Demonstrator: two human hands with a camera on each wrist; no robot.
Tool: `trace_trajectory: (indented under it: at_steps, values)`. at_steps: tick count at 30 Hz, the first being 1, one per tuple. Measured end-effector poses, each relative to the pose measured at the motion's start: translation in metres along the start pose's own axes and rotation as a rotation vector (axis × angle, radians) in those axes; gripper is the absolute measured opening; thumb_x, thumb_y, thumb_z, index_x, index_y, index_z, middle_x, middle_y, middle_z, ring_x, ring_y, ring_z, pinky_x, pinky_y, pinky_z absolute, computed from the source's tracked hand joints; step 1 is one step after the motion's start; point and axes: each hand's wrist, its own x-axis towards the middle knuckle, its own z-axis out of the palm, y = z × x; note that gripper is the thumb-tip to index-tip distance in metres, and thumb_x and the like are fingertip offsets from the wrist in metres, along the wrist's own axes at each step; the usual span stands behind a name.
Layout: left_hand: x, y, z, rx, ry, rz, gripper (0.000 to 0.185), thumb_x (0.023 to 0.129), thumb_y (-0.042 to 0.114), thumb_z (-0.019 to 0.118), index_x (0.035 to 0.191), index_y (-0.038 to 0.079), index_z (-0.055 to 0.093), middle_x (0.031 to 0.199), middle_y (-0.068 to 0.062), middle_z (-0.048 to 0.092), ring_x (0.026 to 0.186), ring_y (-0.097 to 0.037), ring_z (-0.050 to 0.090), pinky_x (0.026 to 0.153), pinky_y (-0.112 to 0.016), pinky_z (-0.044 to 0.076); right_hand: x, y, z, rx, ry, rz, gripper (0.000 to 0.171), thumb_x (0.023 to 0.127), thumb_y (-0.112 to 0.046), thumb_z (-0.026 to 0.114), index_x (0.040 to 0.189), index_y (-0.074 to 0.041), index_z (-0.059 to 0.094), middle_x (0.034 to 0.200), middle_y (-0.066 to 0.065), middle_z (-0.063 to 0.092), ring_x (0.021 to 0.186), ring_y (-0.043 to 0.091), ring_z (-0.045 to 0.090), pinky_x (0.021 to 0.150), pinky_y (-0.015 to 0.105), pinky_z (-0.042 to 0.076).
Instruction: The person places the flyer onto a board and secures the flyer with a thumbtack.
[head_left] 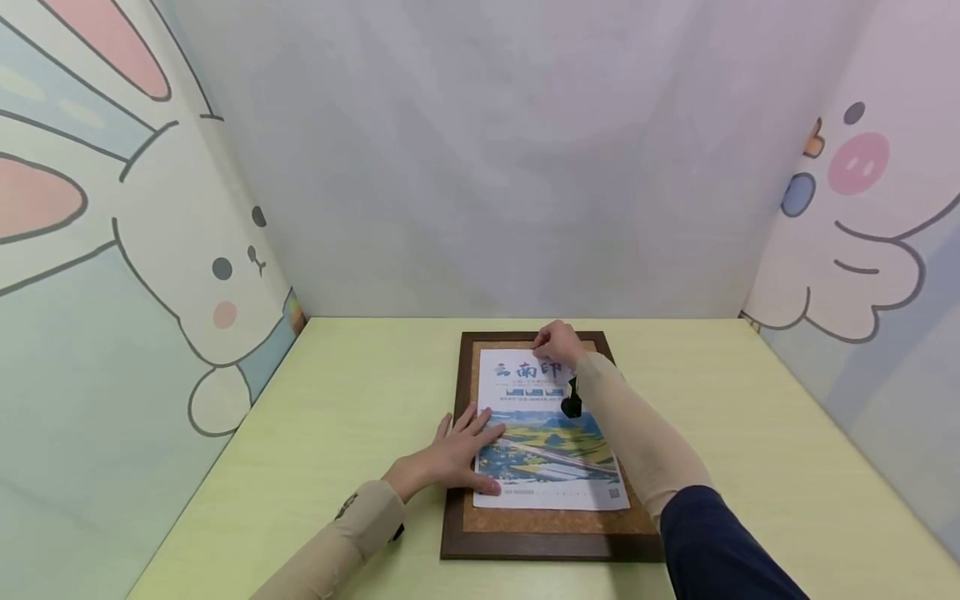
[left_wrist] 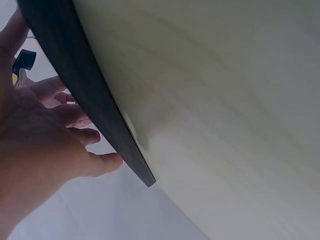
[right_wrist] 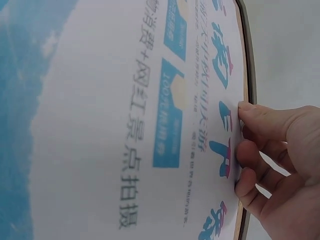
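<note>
Dark-brown wood frames the one cork-faced board (head_left: 551,525) lying flat on your pale yellow-green table (head_left: 352,400), its long axis running straight away from you. One printed paper poster with a blue-and-yellow landscape (head_left: 551,442) lies on the cork, lined up the same way. Nearest you, your left hand (head_left: 457,454) lies flat with fingers spread and straight, pressing the poster's near left edge, holding nothing. Farther off, your right hand (head_left: 557,342) reaches to the far top edge; its curled fingertips (right_wrist: 247,150) bear on the paper's margin there, and whether they pinch anything small you cannot tell. Two hands, one poster, one board
</note>
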Motion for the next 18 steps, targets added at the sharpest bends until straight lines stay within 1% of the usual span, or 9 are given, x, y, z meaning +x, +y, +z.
trace_trajectory:
  at_steps: [6, 12, 18]
  values:
    - [0.0011, -0.0008, 0.0007, 0.003, -0.003, -0.002, 0.092, 0.079, 0.059, 0.069, 0.153, 0.02, 0.03, 0.163, -0.013, 0.012, 0.151, -0.037, 0.0, 0.115, -0.066, 0.005, 0.0, -0.0005, -0.0007, 0.02, -0.005, 0.024, 0.004, 0.088, -0.012, 0.07, 0.088, -0.011, 0.074, 0.096, 0.01, 0.068, 0.086, 0.024, 0.062, 0.085, 0.038, 0.05]
    - [0.001, -0.0007, 0.001, 0.003, 0.001, -0.002, 0.093, 0.079, 0.059, 0.07, 0.152, 0.019, 0.03, 0.163, -0.013, 0.013, 0.151, -0.037, 0.001, 0.115, -0.066, 0.005, -0.0021, -0.0033, -0.0013, 0.034, -0.017, 0.026, 0.005, 0.087, -0.012, 0.071, 0.087, -0.008, 0.074, 0.097, 0.011, 0.068, 0.084, 0.024, 0.063, 0.086, 0.038, 0.053]
    - [0.0008, -0.0005, 0.0002, 0.006, 0.002, -0.004, 0.092, 0.079, 0.059, 0.07, 0.152, 0.02, 0.03, 0.163, -0.013, 0.013, 0.151, -0.036, 0.0, 0.114, -0.066, 0.005, 0.0023, -0.0034, -0.0018, 0.057, -0.036, 0.041, 0.005, 0.086, -0.011, 0.072, 0.084, -0.007, 0.074, 0.095, 0.012, 0.069, 0.08, 0.024, 0.063, 0.079, 0.034, 0.053]
